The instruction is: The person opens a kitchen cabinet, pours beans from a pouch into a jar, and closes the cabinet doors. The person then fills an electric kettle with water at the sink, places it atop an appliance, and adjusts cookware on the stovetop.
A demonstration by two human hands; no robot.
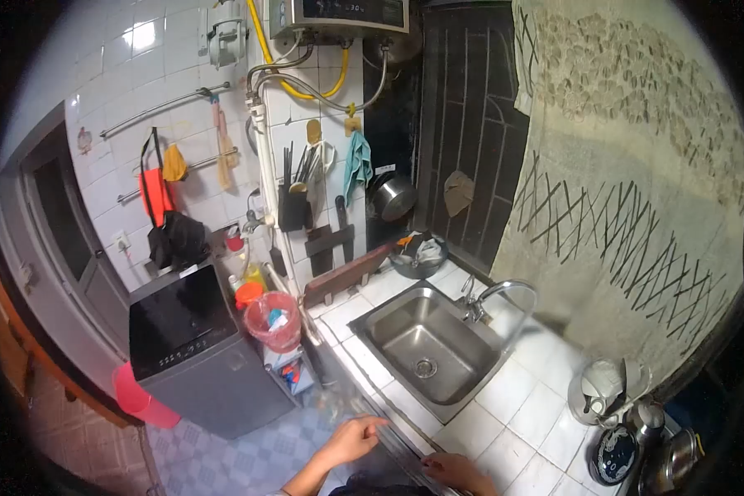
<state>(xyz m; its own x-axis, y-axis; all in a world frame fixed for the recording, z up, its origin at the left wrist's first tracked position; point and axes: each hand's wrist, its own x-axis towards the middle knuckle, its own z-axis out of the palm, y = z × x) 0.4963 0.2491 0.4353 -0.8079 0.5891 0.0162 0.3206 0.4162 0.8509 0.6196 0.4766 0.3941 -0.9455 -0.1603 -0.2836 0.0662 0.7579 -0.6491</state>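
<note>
My left hand [354, 440] is at the bottom centre, in front of the counter's edge, with its fingers drawn together; whether anything is between them is too small to tell. To its right, my right hand [456, 472] is low at the counter's front edge, its fingers partly curled and dim. Beyond both hands a steel sink [428, 347] is set into the white tiled counter [504, 397]. A faucet [474, 307] with a clear hose stands at the sink's back right corner.
A dark washing machine [182, 314] stands at left, with a red bin [274, 322] beside it. A bowl of cloths [419, 253] and a wooden board [347, 277] are behind the sink. Pots [670, 463] and a black patterned lid [613, 455] are at right.
</note>
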